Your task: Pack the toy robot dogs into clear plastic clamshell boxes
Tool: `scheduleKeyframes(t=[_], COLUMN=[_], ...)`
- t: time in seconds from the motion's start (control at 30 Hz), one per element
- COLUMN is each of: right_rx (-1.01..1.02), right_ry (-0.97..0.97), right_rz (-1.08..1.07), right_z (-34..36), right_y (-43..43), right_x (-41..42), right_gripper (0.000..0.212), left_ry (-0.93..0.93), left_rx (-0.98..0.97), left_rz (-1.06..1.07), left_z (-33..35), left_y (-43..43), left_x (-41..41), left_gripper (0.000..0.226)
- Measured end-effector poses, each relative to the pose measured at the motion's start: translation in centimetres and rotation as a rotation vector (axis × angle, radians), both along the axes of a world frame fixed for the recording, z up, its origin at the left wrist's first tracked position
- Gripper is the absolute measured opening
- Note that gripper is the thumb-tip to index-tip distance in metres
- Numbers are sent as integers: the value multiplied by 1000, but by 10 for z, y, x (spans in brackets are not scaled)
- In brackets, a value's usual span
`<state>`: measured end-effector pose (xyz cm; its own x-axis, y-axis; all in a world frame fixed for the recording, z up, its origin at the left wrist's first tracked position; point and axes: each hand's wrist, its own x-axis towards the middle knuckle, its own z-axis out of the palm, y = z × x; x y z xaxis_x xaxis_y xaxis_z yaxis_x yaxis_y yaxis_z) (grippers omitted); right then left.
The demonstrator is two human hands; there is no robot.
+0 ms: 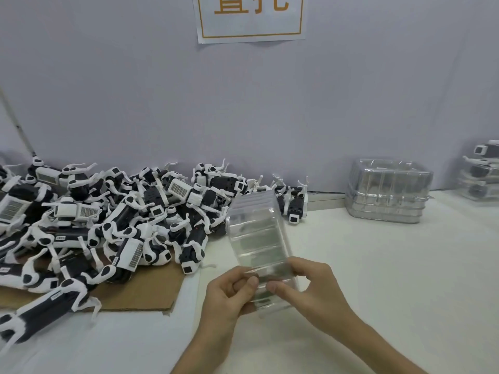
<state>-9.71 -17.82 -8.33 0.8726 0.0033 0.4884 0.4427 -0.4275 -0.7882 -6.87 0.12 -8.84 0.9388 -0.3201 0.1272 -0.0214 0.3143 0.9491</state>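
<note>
A clear plastic clamshell box (256, 233) is held up above the white table, its long side pointing away from me, with nothing visible inside. My left hand (229, 290) pinches its near left edge between thumb and fingers. My right hand (307, 287) grips the near right edge, thumb on top. A big heap of black-and-white toy robot dogs (108, 217) lies to the left, partly on a sheet of brown cardboard (151, 290). One dog (295, 206) stands just behind the box.
A stack of empty clear clamshell boxes (388, 190) stands at the back right by the grey wall. Packed boxes with dogs (483, 171) are stacked at the far right edge. A paper sign (251, 17) hangs on the wall.
</note>
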Motion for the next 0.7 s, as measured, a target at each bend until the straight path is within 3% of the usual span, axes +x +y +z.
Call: scheduleKeyframes(t=[0.13, 0.3, 0.43, 0.7], right_rx=[43, 39, 29, 144], right_ry=[110, 34, -18, 19], right_rz=[72, 32, 2, -20], right_z=[-3, 0, 1, 0], right_y=[-2, 2, 1, -1], right_x=[1, -1, -2, 1], right_gripper=[15, 11, 27, 15], left_ry=[3, -20, -15, 36], left_rx=[47, 83, 73, 49], left_rz=[36, 92, 127, 184], left_z=[-4, -3, -1, 5], left_y=[1, -2, -5, -8], left_x=[1, -1, -4, -7], left_gripper=[22, 16, 14, 21])
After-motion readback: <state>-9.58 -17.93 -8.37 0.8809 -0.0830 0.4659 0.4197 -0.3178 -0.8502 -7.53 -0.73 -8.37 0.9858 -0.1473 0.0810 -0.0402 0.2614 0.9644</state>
